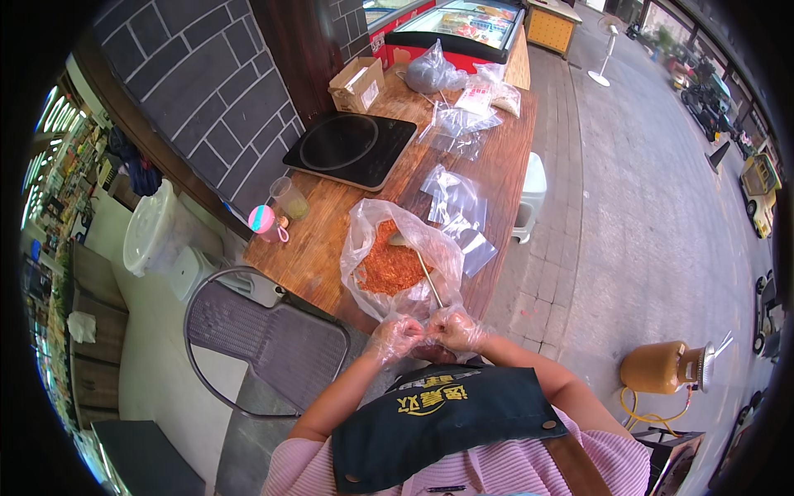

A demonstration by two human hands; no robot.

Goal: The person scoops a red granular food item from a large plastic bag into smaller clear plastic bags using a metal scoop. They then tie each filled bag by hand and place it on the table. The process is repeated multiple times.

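A large clear plastic bag (446,248) lies spread on the wooden table, its mouth wide, with reddish-orange chili-like flakes (388,270) inside. A metal spoon (428,276) rests with its bowl in the flakes and its handle towards me. Both hands wear thin clear plastic gloves. Close together at the table's near edge, my left hand (400,335) and my right hand (456,328) pinch thin clear plastic between them; dark red stuff shows just below. Whether that plastic is a separate small bag, I cannot tell. Right of the large bag lie flat clear plastic bags (462,208).
An induction cooktop (347,149), a cardboard box (358,84) and filled plastic bags (493,93) occupy the far part of the table. A clear cup (290,199) and a pink-lidded cup (263,222) stand at left. Nearby are a chair (267,335), a white stool (529,195) and a gas cylinder (657,367).
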